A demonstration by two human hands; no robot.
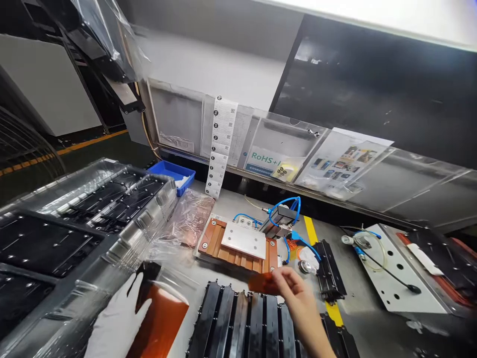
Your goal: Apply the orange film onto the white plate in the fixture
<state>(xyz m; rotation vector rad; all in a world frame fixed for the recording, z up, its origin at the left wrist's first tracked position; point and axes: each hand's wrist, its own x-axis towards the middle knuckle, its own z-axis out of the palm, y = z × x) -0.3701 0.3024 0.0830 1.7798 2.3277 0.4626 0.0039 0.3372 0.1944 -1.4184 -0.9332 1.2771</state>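
A card (265, 160) in the clear holders at the far edge of the worktop (231, 271) reads "RoHS+", its end cut off by a yellow slip; left of it hangs a strip of white labels (219, 146) with small printed codes too fine to read. The bare right hand (296, 288) has its grip closed on a small amber film piece (263, 283), translucent orange-brown, held just above a row of black ribbed parts (248, 320) near the middle. The gloved left hand (119, 318), near left, rests fingers spread flat on an amber sheet (162, 318) under clear plastic wrap.
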